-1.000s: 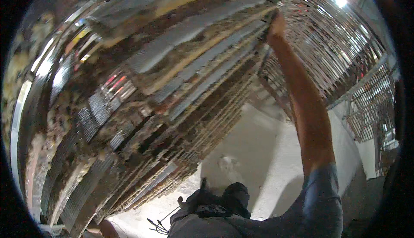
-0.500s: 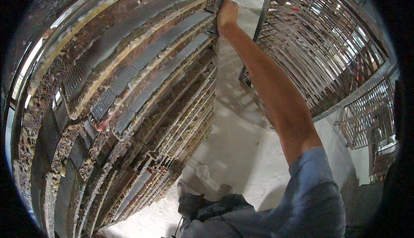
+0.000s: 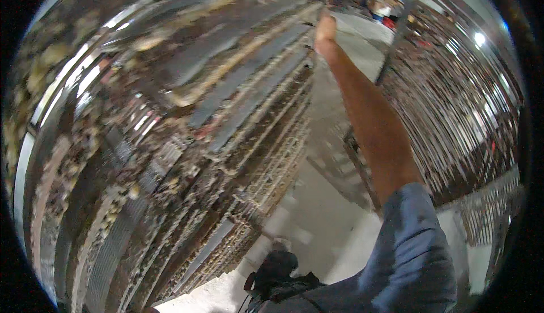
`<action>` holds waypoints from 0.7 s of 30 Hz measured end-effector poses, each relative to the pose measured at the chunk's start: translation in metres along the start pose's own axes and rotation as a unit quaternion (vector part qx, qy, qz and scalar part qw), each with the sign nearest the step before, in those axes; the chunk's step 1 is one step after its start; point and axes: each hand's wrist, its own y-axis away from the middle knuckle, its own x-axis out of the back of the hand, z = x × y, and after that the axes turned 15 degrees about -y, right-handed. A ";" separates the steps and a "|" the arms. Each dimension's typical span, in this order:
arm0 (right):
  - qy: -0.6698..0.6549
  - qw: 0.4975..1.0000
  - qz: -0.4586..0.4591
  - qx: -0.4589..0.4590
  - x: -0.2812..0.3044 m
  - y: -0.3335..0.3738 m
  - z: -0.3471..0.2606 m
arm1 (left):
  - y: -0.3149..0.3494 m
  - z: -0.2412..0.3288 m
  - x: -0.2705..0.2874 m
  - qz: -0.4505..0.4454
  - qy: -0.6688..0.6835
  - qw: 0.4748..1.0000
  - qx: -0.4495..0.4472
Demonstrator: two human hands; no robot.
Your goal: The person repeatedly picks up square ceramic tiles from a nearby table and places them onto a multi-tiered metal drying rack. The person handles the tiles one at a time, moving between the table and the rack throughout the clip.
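My right arm reaches up and forward, and my right hand (image 3: pixel 325 34) is closed on the far edge of a tall, crusted metal rack (image 3: pixel 315 77). Its fingers are partly hidden behind that edge. Many tiers of shelving fill the rack, with grey mesh trays (image 3: pixel 249 77) in the upper ones. Rough, pebbly brown and yellowish crust coats the shelf edges. Motion blurs much of the rack's left part. My left hand is out of view.
A second rack of thin slats (image 3: pixel 453 109) stands to the right, beyond my arm. The pale floor (image 3: pixel 323 222) runs between the two racks. Blue, white and red items (image 3: pixel 385 9) lie at the far end. A bright lamp (image 3: pixel 480 39) shines at the upper right.
The view has swung, so the rack, my right hand and the slatted rack appear further right. More of the far end shows. My right hand remains on the rack's edge.
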 end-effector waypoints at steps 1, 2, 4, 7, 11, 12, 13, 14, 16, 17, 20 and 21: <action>-0.042 0.998 -0.018 0.035 0.037 -0.063 -0.005 | 0.013 -0.016 -0.022 -0.027 0.035 0.999 0.023; -0.060 0.997 -0.050 -0.002 0.027 -0.054 0.008 | 0.016 -0.017 -0.002 -0.008 0.041 0.999 0.020; 0.123 0.989 -0.052 0.068 0.005 -0.046 0.031 | 0.030 -0.016 0.033 0.027 0.049 0.998 0.022; -0.078 0.993 -0.080 0.025 0.011 -0.064 0.032 | 0.067 -0.014 0.041 0.036 0.096 0.993 0.052; -0.062 0.994 -0.088 0.014 -0.009 -0.059 0.053 | 0.084 0.035 0.011 0.170 0.122 0.971 0.114; -0.078 0.992 -0.099 -0.001 -0.012 -0.057 0.049 | 0.081 0.036 0.019 0.155 0.162 0.969 0.107; -0.086 0.990 -0.110 -0.012 -0.013 -0.055 0.045 | 0.084 0.035 0.021 0.137 0.202 0.964 0.106; -0.092 0.988 -0.121 -0.016 -0.018 -0.053 0.043 | 0.088 0.036 0.020 0.170 0.158 0.968 0.092; -0.090 0.986 -0.141 -0.020 -0.031 -0.047 0.037 | 0.086 0.020 0.035 0.125 0.233 0.962 0.069; -0.073 0.986 -0.152 -0.012 -0.034 -0.047 0.035 | 0.092 0.031 0.025 0.170 0.240 0.949 0.111; -0.022 0.983 -0.180 0.022 -0.048 -0.039 0.021 | 0.088 0.037 0.020 0.185 0.266 0.939 0.118; -0.010 0.981 -0.193 0.032 -0.055 -0.030 0.018 | 0.084 0.032 0.032 0.182 0.257 0.936 0.156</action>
